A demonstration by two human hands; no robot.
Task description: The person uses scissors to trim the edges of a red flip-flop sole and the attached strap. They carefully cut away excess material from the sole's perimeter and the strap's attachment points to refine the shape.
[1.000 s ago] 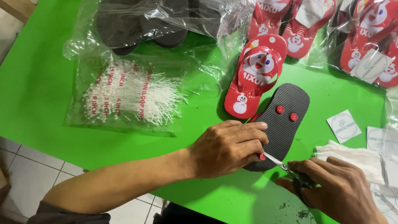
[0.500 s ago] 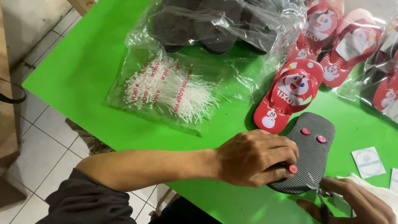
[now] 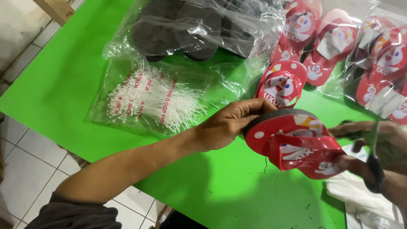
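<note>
At the far left the green counter (image 3: 63, 85) carries a clear bag of white loop pins (image 3: 152, 99), lying flat, and just behind it a clear bag of dark sandals (image 3: 199, 29).

The left hand (image 3: 229, 123) reaches in from the lower left, forearm stretched over the counter. Its grip is closed around the heel end of a red sandal (image 3: 292, 142): fingers curl over the dark sole edge on top, thumb underneath, so the sandal is lifted clear of the counter and tilted, printed side toward the camera. The red strap with a cartoon figure stands up from the footbed.

Behind the held sandal, another red sandal (image 3: 282, 87) with the same print lies on the counter, and further red sandals in clear wrap (image 3: 335, 42) sit toward the back right.

The right hand (image 3: 377, 148) is at the toe end of the held sandal, blurred. Its thumb presses the strap's lower edge and dark scissor handles (image 3: 373, 169) hang around its fingers; the grip is closed on both. Below it lies white folded plastic (image 3: 360, 195).
</note>
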